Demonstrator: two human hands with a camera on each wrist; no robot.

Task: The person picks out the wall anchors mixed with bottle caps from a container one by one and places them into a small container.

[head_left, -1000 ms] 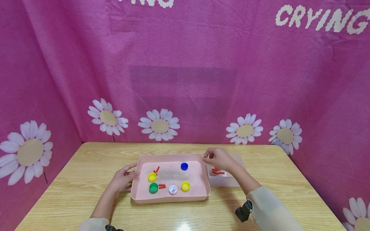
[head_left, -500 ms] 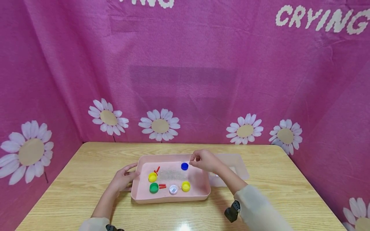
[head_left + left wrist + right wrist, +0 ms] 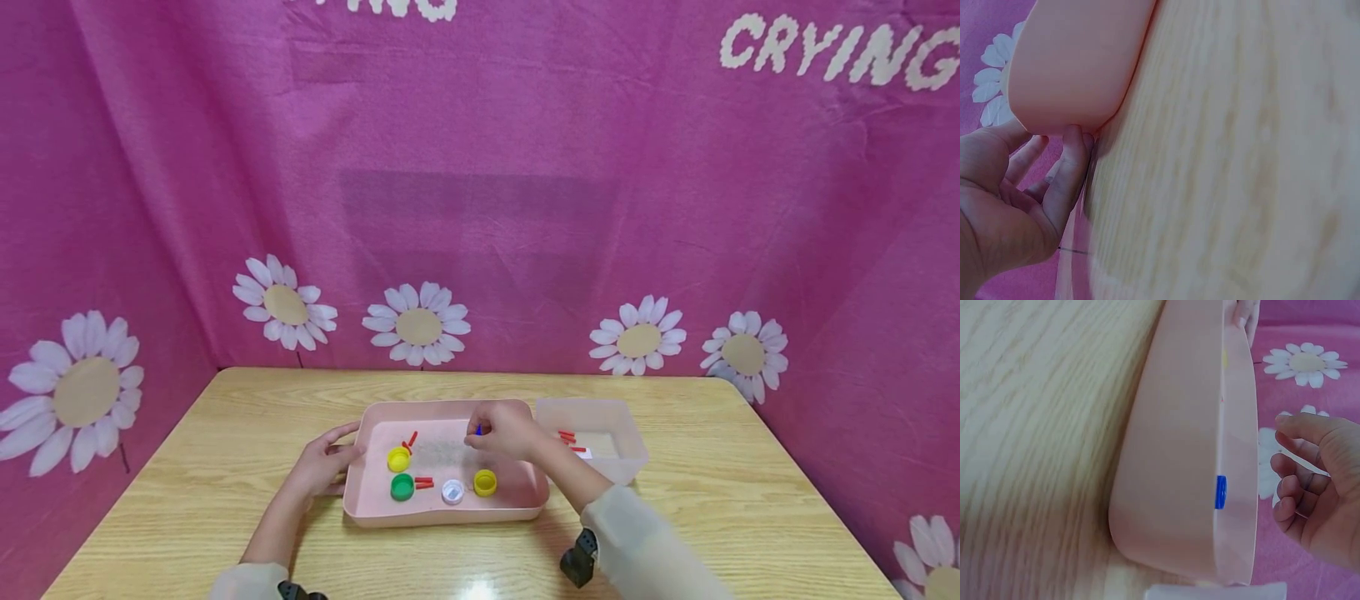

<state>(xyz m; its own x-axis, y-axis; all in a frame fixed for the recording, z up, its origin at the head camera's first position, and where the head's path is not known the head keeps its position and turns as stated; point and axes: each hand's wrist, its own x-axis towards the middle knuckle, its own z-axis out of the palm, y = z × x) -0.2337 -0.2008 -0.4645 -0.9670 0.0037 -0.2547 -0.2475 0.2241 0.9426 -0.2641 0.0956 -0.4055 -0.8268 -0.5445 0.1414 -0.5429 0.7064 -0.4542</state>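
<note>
My left hand (image 3: 321, 462) grips the left end of a pink tray (image 3: 442, 518), fingertips against its outer wall in the left wrist view. Bent fingers bring my right hand (image 3: 506, 429) over the tray's back right part, thumb and index tips close together. I cannot tell whether something small is between them. Below that hand a blue bottle cap (image 3: 1220, 492) shows over the rim; the hand mostly hides it in the head view. Also in the tray lie a yellow cap (image 3: 398, 459), a green cap (image 3: 402, 487), a white cap (image 3: 452, 492) and another yellow cap (image 3: 484, 482).
Short red sticks (image 3: 423, 482) lie beside the green cap, and others (image 3: 410, 442) by the left yellow cap. A translucent box (image 3: 622, 417) with several red sticks stands against the tray's right end. The wooden table (image 3: 712, 483) meets a pink cloth (image 3: 480, 325) behind.
My right hand has moved left from above the translucent box to over the blue cap, which it now mostly covers. My left hand keeps its place on the tray.
</note>
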